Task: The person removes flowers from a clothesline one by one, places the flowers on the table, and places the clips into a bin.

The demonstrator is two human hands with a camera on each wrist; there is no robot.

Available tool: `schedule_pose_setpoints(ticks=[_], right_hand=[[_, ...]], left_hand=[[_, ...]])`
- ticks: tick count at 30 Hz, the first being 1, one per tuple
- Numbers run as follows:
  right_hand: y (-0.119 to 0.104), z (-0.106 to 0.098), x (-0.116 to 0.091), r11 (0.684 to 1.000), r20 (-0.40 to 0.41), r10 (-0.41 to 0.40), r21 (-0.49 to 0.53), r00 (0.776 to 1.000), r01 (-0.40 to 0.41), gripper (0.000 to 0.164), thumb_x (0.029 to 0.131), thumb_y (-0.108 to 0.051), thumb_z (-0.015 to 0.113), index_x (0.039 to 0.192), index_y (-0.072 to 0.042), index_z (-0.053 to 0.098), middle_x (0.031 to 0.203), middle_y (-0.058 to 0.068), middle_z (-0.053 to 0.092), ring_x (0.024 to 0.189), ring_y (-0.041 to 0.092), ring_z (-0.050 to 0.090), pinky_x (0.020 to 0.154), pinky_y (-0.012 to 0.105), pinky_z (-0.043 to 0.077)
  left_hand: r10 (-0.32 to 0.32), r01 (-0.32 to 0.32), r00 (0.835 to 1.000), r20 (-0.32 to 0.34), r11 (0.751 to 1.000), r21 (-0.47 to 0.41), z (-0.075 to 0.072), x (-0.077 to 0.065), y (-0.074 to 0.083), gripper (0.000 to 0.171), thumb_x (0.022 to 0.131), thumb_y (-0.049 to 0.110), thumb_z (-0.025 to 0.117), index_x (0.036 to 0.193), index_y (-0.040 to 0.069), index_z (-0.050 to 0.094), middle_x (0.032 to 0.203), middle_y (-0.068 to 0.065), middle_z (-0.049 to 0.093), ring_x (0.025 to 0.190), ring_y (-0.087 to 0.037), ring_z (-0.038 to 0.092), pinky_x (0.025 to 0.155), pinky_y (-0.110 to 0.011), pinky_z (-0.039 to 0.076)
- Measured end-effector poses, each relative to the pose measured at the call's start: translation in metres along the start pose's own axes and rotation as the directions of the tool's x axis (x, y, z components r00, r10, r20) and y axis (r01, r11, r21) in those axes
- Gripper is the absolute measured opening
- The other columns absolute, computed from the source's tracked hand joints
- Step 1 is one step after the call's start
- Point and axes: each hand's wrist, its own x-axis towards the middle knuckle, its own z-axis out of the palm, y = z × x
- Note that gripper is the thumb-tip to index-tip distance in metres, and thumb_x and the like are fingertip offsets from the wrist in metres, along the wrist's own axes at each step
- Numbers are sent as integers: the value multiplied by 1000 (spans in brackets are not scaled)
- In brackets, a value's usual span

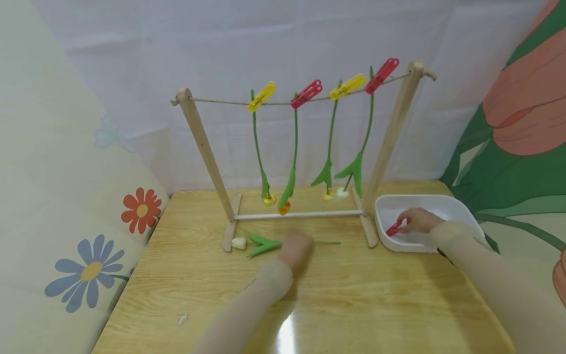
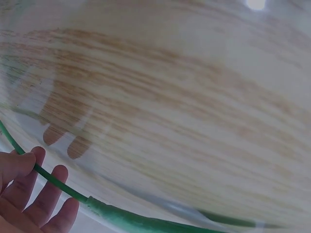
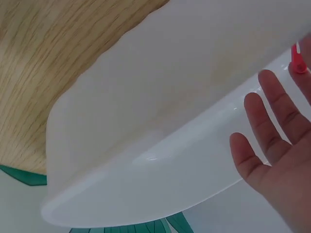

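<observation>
A white artificial tulip (image 1: 239, 243) lies along the table in front of the rack, its head pointing left. My left hand (image 1: 296, 250) is over its stem; in the left wrist view the thumb and forefinger pinch the green stem (image 2: 57, 183) while the other fingers are spread. At the right, my right hand (image 1: 417, 220) reaches into a white plastic basin (image 1: 424, 200). Its fingertips pinch a red clothespin (image 1: 393, 228) near the basin's left wall. Only one end of that clothespin shows in the right wrist view, at the edge.
A wooden rack (image 1: 205, 152) carries a string (image 1: 221, 101). Several artificial tulips hang heads down from it, clipped by yellow clothespins (image 1: 262, 97) and red ones (image 1: 306, 94). A white rod (image 1: 300, 215) joins the rack's feet. A small white scrap (image 1: 183, 319) lies front left.
</observation>
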Motion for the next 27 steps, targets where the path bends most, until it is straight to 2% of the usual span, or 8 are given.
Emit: schedule_pose_setpoints(ticks=[5,13,17,21,24,27], right_hand=[[11,6,2,996,61,84,-30,995,-82,24,80,-8,76,98,6,68,91,17,65,86,33,59,81,54,49],[12,13,1,995,44,88,-49,995,-86,39,77,-9,77,107,12,63,108,31,62,103,51,56,91,60,44],[11,12,-3,995,32,88,-54,996,-86,41,78,-9,77,109,14,61,108,32,62,99,48,58,89,59,46],[5,9,-9,997,21,81,-19,996,-81,43,80,-8,75,111,16,59,104,31,62,92,43,60,85,56,48],[-4,6,-15,997,12,73,21,997,-74,42,82,-7,73,113,17,57,102,30,62,91,41,60,83,56,49],[-12,3,-21,997,-14,64,38,998,-63,41,84,-6,70,114,18,56,97,28,63,88,38,60,80,54,50]], left_hand=[[-2,2,1000,-6,1000,-6,0,-1,1,12,76,10,74,81,19,67,78,2,64,75,-16,60,68,-29,51],[3,-3,1000,-8,1000,-9,-5,-3,-1,14,73,10,76,80,19,67,78,2,64,76,-16,59,73,-29,50],[19,-19,1000,-11,999,-36,-11,-5,-3,13,74,8,74,80,17,66,77,1,64,74,-16,60,67,-29,51],[33,-37,998,-50,995,-89,-20,-10,-6,11,78,7,71,83,15,66,77,0,64,73,-17,61,64,-28,52],[13,-24,997,-78,989,-148,-25,-15,-10,10,83,8,67,92,12,68,83,-2,67,78,-19,63,69,-29,53],[-34,16,996,-78,973,-229,-29,-19,-13,18,88,9,64,105,9,70,94,-4,70,88,-21,66,79,-30,54]])
